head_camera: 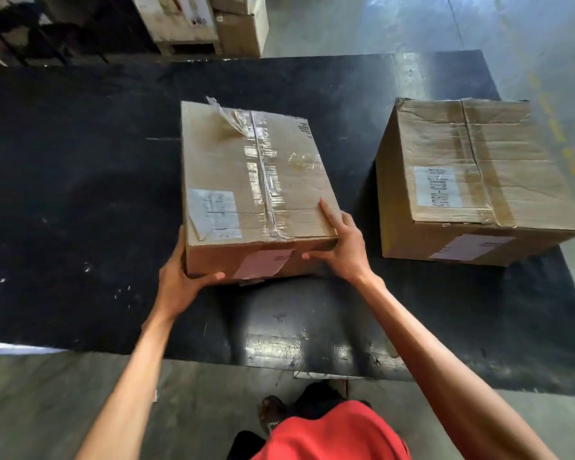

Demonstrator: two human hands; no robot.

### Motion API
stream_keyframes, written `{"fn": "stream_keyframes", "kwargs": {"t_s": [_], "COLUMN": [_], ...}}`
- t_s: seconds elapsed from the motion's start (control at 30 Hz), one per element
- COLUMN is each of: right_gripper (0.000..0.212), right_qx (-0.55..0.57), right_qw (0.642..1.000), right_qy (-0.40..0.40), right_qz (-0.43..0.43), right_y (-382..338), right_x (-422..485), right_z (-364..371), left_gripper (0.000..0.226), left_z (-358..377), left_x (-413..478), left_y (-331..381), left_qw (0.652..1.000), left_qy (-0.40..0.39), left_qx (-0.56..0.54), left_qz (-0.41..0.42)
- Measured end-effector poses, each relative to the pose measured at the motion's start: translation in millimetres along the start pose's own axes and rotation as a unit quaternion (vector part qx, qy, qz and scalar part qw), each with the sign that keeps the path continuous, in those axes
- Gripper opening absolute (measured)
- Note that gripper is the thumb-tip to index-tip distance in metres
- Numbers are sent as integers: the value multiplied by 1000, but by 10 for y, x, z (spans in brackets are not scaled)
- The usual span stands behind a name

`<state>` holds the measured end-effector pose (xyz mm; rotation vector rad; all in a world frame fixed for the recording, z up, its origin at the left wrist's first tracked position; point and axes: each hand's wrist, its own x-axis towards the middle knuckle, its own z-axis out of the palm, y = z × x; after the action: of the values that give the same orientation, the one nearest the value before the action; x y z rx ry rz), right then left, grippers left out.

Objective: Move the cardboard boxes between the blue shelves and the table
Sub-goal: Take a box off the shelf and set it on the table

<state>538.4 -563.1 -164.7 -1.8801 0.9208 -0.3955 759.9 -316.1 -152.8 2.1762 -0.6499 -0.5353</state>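
A taped cardboard box point(252, 180) with a white label sits in the middle of the black table point(80, 194). My left hand point(179, 273) grips its near left bottom corner, thumb across the front face. My right hand point(342, 244) holds the near right corner, index finger lying on the top and thumb on the front face. A second, larger cardboard box point(475, 180) with a white label stands on the table to the right, apart from the first. No blue shelves are in view.
More stacked boxes on a wooden pallet point(206, 21) stand beyond the table's far edge. Grey concrete floor point(528, 34) surrounds the table. My red shirt and shoes are below the near table edge.
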Motion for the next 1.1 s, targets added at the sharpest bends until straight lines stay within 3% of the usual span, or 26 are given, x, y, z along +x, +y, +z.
{"fn": "stream_keyframes", "kwargs": {"t_s": [0.1,0.2,0.33,0.43,0.5,0.63,0.87,1.1], "right_gripper": [121,120,117,113,110,106,101,93], "right_qx": [-78,-149,-207,-272,-375,-503,-542,-514], "right_qw": [996,986,975,960,926,863,838,854], "right_qy": [27,61,72,60,45,0,-26,-60], "right_qz": [11,30,42,24,-11,-49,-51,-53], "right_y": [-15,-1,113,140,141,143,176,254], "right_x": [-130,-279,-472,-510,-466,-381,-26,247], "right_z": [-231,-403,-541,-548,-512,-510,-824,-1128], "left_gripper": [93,82,100,125,136,133,125,122], "left_z": [391,672,821,836,858,925,1078,1219], "left_x": [46,110,101,62,47,93,451,741], "left_y": [17,138,345,466,509,594,786,987], "left_qw": [998,994,992,995,995,995,995,994], "left_qy": [-19,-55,-74,-46,-38,-37,-35,-46], "left_qx": [-41,-81,-94,-62,-31,23,35,39], "left_qz": [-52,-42,27,55,87,90,92,94]}}
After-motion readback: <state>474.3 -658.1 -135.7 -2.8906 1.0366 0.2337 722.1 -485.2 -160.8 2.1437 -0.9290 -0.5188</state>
